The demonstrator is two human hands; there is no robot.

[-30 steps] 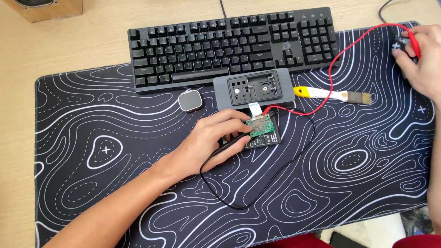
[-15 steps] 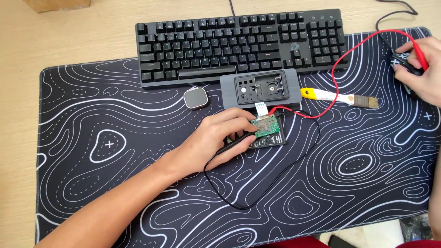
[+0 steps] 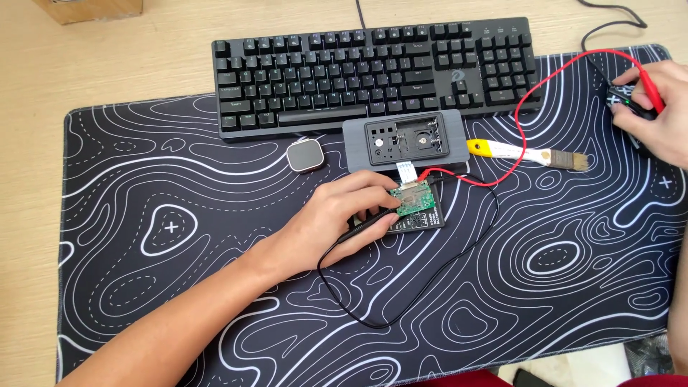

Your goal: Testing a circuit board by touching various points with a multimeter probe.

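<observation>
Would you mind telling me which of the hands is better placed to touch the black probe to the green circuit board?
The left hand, probably. It holds the black probe with its fingertips already at the green circuit board. The right hand is far off at the mat's right edge, holding the red probe over a small dark device.

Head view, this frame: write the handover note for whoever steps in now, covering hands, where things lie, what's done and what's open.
Left hand: pinches the black probe, its tip at the green circuit board, fingers steadying the board's edge.
Right hand: far right, closed on the red probe at a dark device on the mat.
Layout: board lies on a small black module, joined by a ribbon to the opened grey casing below the keyboard. Yellow-handled brush and a small square grey piece lie loose on the patterned mat.
Done: casing open, board out.
Open: red probe is not on the board; casing not closed.
</observation>
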